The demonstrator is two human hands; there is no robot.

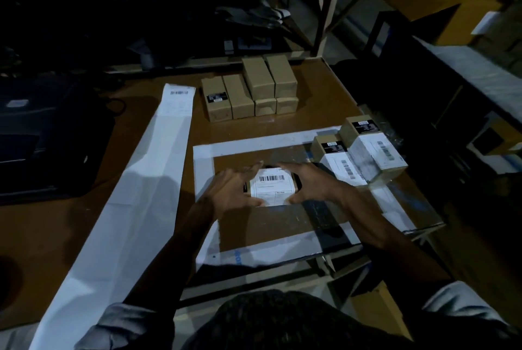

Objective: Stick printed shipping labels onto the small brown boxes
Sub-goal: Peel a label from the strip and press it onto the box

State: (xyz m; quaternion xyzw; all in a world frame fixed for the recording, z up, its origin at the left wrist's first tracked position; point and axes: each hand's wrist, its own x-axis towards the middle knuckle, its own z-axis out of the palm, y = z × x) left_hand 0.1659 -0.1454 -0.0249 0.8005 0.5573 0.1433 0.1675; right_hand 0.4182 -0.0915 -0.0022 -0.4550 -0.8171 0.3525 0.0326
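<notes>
Small brown box, white shipping label on top, sitting inside the taped square on the table; left hand and right hand flanking it, fingers straight, pressing its sides; unlabelled boxes waiting behind, labelled boxes stacking up right

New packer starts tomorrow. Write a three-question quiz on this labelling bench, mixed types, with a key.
1. True or false: the box between the left hand and right hand already carries a white barcode label.
2. Where do the finished, labelled boxes sit?
A. The person's right
B. The person's left
C. On the floor
3. Fill in: the long white label strip lies to the person's ____.

Key: 1 true; 2 A; 3 left.
</notes>
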